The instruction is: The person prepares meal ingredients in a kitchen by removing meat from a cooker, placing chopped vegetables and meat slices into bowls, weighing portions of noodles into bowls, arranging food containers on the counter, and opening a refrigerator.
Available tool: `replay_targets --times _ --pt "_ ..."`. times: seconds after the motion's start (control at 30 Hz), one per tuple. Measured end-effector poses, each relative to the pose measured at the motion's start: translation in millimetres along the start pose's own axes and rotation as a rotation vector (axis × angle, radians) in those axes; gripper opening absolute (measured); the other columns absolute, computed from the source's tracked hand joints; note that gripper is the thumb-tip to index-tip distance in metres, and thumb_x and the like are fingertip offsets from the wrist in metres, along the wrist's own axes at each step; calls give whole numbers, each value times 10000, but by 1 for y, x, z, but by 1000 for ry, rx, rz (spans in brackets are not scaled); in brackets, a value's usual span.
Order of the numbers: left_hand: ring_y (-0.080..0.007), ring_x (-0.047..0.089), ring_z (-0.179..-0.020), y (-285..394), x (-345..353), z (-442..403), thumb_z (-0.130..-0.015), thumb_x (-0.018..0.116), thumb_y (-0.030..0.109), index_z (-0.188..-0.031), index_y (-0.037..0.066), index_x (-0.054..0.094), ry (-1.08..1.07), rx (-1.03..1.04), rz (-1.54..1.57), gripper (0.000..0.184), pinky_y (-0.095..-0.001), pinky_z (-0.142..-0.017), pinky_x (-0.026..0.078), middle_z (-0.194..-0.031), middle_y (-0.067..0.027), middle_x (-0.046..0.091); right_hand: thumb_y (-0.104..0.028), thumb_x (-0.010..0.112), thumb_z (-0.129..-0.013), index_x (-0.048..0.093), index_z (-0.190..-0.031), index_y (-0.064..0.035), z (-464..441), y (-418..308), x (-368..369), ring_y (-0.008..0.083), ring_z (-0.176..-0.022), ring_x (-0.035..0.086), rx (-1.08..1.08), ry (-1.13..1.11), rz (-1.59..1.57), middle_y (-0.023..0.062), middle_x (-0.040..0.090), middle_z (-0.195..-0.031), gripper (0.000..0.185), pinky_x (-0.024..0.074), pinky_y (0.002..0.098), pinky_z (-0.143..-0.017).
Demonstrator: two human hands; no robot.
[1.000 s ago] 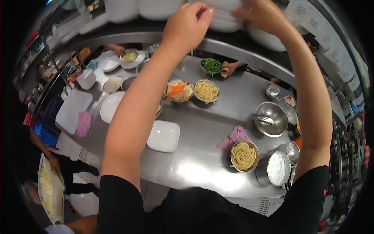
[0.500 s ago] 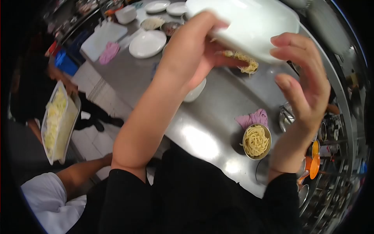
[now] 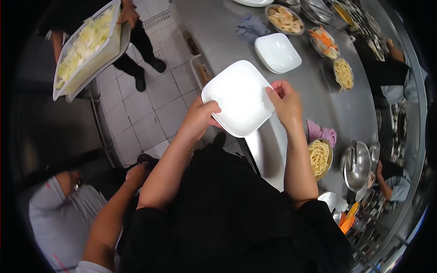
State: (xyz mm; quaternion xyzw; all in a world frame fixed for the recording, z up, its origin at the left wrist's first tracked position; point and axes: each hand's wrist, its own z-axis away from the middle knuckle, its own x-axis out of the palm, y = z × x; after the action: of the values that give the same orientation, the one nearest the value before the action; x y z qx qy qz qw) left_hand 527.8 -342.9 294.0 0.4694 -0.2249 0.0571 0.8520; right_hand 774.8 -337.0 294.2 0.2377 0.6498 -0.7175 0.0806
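Observation:
A white square plate (image 3: 239,98), perhaps with another beneath it, is held level in front of me, over the table's near edge. My left hand (image 3: 200,113) grips its left corner, thumb on the rim. On the opposite corner my right hand (image 3: 284,102) pinches the rim between thumb and fingers. Beyond it on the metal table (image 3: 318,102), a similar white dish (image 3: 278,52) rests near a blue-grey cloth (image 3: 251,28). A bowl of thick noodles (image 3: 319,159) stands right of my right forearm, touching a pink cloth (image 3: 322,133).
At upper left a person carries a tub of chopped cabbage (image 3: 86,48); another person in a light shirt (image 3: 68,214) is close on my left. Bowls of carrot strips (image 3: 324,42), noodles (image 3: 343,74) and pale food (image 3: 285,19) line the far side. A metal bowl (image 3: 357,166) stands right.
The view has turned left. Both hands have come down from the overhead shelf with the white plate, and my right hand, open half a second ago, now grips its rim.

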Motion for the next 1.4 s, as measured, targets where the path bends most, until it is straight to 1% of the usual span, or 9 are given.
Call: replay_targets --times 0.27,0.33,0.37,0.57,0.6,0.63,0.87,1.13,1.4 --pt "-252 651 -922 -81 -104 35 -704 568 88 -1244 -95 504 161 5 17 574 -344 -782 543 -1064 -158 633 -165 646 -834 559 -961 -20 57 3 73 283 -718 617 7 -382 294 155 629 -778 212 481 375 -686" --pt "-217 639 -852 -97 -111 51 -684 559 129 -1243 -51 532 229 -1 6 587 -329 -672 538 -1029 -136 633 -171 630 -822 533 -974 -20 71 19 87 359 -776 634 15 -445 333 194 633 -807 234 487 410 -722" --pt "-205 634 -833 -109 -117 55 -682 564 140 -1236 -46 539 262 -30 12 585 -319 -654 528 -1016 -128 635 -172 639 -818 543 -955 -14 76 25 93 262 -725 622 -25 -436 374 146 627 -777 230 485 368 -682" --pt "-168 613 -787 -80 -115 40 -684 577 202 -1207 -25 563 225 -88 -185 571 -289 -605 492 -977 -92 645 -148 600 -823 529 -967 -10 60 5 75 252 -735 597 137 -474 262 132 623 -803 212 478 360 -707" --pt "-162 609 -778 -63 -106 31 -685 579 217 -1197 -20 570 217 -80 -249 565 -289 -596 486 -971 -82 646 -148 600 -823 529 -967 -10 49 -1 70 252 -735 597 125 -446 250 132 623 -803 212 478 360 -707" --pt "-227 625 -945 -32 -94 10 -694 599 83 -1222 -76 542 182 -104 -228 554 -343 -871 494 -1051 -127 648 -134 576 -826 528 -1008 -8 31 -13 55 298 -779 617 88 -375 173 165 635 -842 227 486 376 -739" --pt "-227 611 -1008 62 -28 -73 -720 584 83 -1249 -77 531 -83 79 -399 555 -348 -919 468 -1107 -133 642 -110 511 -839 586 -1183 18 -20 -37 0 319 -934 641 -106 -111 156 209 656 -1031 375 489 373 -853" --pt "-189 589 -1057 142 32 -209 -938 556 220 -1264 -45 535 -484 123 -588 421 -322 -942 449 -1162 -120 631 -116 537 -848 592 -1191 0 -78 -36 -9 247 -930 643 144 247 34 164 668 -1022 366 489 344 -848" --pt "-209 572 -1113 211 47 -371 -982 521 377 -1283 -63 519 -624 85 -671 533 -334 -946 446 -1201 -149 617 -98 524 -878 577 -1219 -22 -144 -64 25 149 -707 627 427 676 -234 90 658 -942 353 510 277 -521"
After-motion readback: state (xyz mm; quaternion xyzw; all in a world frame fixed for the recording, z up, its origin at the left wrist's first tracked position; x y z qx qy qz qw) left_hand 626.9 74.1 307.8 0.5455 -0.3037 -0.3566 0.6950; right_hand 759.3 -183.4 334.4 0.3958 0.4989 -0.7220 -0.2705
